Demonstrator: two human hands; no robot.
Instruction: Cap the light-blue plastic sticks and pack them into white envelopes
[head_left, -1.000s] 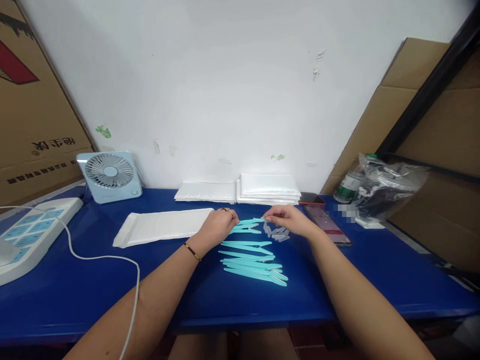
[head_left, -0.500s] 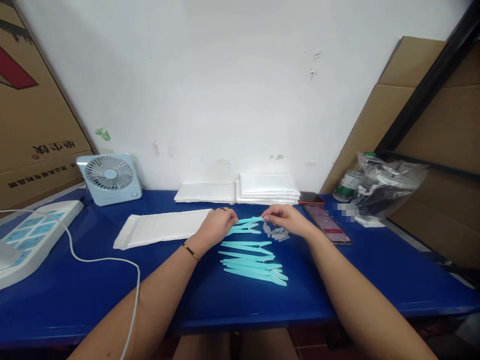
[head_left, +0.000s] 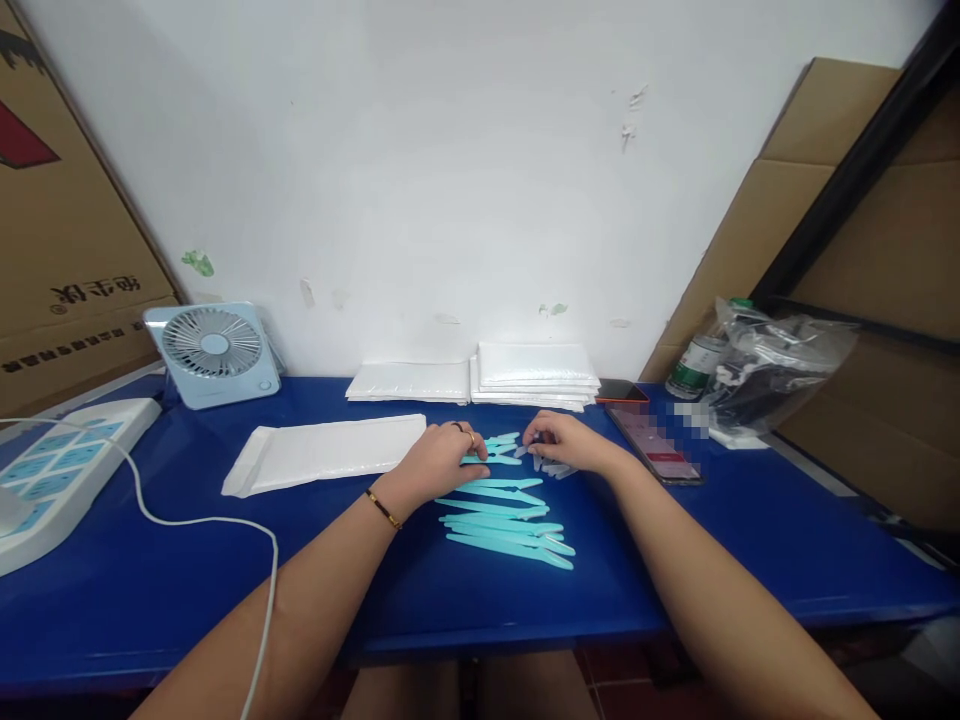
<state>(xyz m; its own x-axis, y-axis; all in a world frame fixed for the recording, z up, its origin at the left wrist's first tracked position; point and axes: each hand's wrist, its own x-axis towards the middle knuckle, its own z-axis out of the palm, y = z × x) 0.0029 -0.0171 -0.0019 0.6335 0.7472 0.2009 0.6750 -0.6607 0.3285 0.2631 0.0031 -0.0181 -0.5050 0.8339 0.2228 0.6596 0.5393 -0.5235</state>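
Observation:
Several slim teal eyebrow razors (head_left: 510,546) lie in a column on the blue table, handles to the left and blade ends to the right. At the far end of the column, my left hand (head_left: 444,460) has thumb and index finger closed on the handle of an eyebrow razor (head_left: 474,460). My right hand (head_left: 566,440) is bent over a small heap of translucent plastic caps (head_left: 553,468), and its fingertips pinch one cap (head_left: 523,451). The hand partly covers the heap. My two hands are a short distance apart.
A white padded envelope (head_left: 322,455) lies to the left; stacked envelopes (head_left: 532,365) rest against the wall. A fan (head_left: 214,350), a power strip (head_left: 82,470) and its white cable (head_left: 217,520) are left. Right stand a phone (head_left: 656,445), a bottle (head_left: 697,368) and a plastic bag (head_left: 780,370).
Both hands held one razor between them; now they are apart. My left hand has come slightly nearer to me onto a razor, and my right hand has curled over the caps.

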